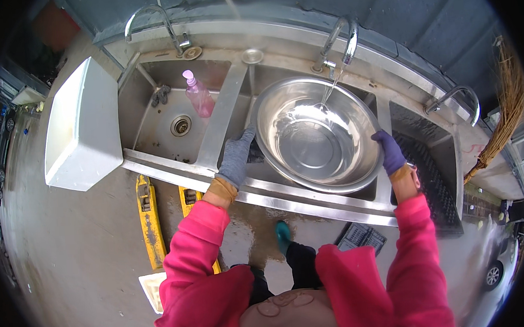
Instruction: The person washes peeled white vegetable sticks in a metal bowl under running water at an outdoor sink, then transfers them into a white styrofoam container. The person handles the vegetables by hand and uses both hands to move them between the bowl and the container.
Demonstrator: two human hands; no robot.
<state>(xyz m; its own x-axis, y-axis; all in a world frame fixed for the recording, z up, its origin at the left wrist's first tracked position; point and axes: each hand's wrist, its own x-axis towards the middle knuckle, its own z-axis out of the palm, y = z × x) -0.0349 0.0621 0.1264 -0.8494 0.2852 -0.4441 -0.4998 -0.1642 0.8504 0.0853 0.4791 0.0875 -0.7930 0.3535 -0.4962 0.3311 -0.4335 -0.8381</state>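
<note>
A wide stainless steel basin [358,168] rests over the middle compartment of a metal sink [223,112]. Water runs into it from the curved faucet [350,43] behind, and a shallow pool lies at its bottom. My left hand [236,158], in a grey glove, grips the basin's left rim. Across from it, my right hand [388,151], in a purple glove, is closed on the right rim. The fingertips of both hands are partly hidden at the rim.
A pink pump bottle [199,96] stands in the left compartment. Against the sink's left end is a white box [86,126]. Yellow pallet-truck forks [150,224] lie on the floor below. A straw broom [499,113] leans at the right. Two more faucets rise behind the sink.
</note>
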